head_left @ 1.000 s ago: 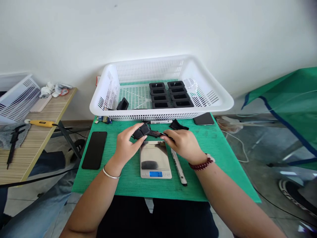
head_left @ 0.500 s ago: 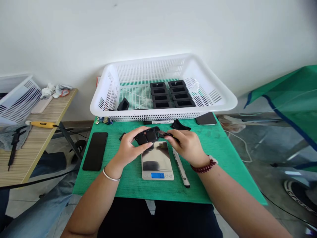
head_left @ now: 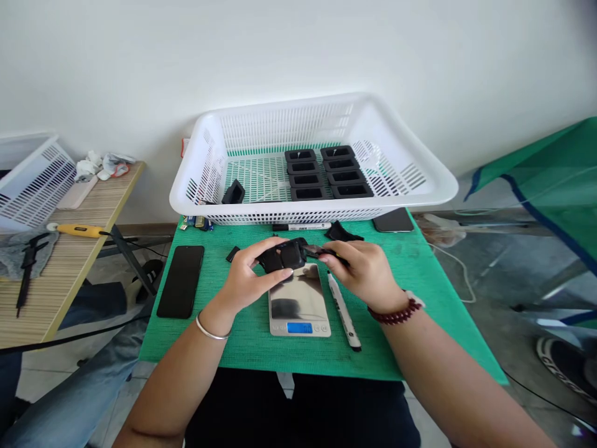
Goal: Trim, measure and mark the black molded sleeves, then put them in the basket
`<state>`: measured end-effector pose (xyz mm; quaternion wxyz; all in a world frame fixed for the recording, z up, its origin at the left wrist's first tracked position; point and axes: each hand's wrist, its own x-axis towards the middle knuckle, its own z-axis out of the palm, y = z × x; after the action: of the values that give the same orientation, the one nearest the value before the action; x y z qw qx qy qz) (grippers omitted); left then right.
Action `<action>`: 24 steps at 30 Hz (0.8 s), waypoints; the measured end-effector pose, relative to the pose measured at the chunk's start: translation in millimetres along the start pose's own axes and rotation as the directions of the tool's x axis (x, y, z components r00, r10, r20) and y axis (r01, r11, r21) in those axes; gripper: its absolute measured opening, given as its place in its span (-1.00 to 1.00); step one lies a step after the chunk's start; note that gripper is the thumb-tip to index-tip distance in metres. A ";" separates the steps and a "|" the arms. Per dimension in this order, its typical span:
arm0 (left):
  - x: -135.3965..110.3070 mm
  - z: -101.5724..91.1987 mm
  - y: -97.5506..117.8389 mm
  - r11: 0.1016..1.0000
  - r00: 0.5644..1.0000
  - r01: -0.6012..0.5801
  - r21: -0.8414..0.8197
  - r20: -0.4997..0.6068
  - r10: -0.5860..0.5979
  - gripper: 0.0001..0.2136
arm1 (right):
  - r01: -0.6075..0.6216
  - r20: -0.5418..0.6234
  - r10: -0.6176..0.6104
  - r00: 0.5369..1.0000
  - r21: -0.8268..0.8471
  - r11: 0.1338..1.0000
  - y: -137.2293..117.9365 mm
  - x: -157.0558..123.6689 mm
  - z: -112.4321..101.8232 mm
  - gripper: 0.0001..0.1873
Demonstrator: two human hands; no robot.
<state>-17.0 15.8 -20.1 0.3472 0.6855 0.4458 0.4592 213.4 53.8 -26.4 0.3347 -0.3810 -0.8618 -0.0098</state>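
My left hand (head_left: pixel 242 278) grips a black plastic part (head_left: pixel 283 255) just above the far edge of a small silver digital scale (head_left: pixel 298 300). My right hand (head_left: pixel 366 270) pinches a thin dark tool or piece (head_left: pixel 318 251) that touches the part's right side. Both hands hover over the green mat (head_left: pixel 224 336). A white-and-black marker (head_left: pixel 344 311) lies right of the scale, under my right wrist.
A white slotted basket (head_left: pixel 420 180) at the back holds several black rectangular parts (head_left: pixel 326 174) and one loose part (head_left: pixel 233 193). A black phone (head_left: pixel 181 280) lies at the left, another phone (head_left: pixel 394 219) under the basket's right corner. A wooden side table (head_left: pixel 60 261) with tools stands left.
The black part has turned in my left hand, its broad face showing more. My right hand stays at its right side. The camera view shifted slightly.
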 end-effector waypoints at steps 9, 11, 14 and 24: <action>-0.1 -1.2 -1.6 1.000 1.000 0.000 0.030 -0.022 0.001 -0.59 | -0.002 0.038 0.002 0.999 -0.002 1.000 1.4 0.3 0.9 -0.59; -0.6 -1.3 -0.7 1.000 1.000 0.010 0.014 -0.008 -0.010 -0.59 | 0.002 0.063 -0.002 0.998 0.004 1.000 2.0 0.6 0.6 -0.59; -1.4 -1.5 -1.2 1.000 1.000 0.023 -0.011 0.002 -0.023 -0.59 | -0.049 0.048 0.050 0.998 -0.010 0.999 1.8 1.4 -0.2 -0.60; -2.2 4.0 -15.0 0.995 0.991 -0.080 -0.055 -0.111 0.073 -0.52 | -0.044 0.077 0.030 0.997 0.196 0.980 -8.5 -0.1 0.1 -0.60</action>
<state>-18.0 18.9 -35.4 0.3246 0.6656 0.4236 0.5217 207.7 47.7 -24.5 0.3392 -0.3619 -0.8630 0.0960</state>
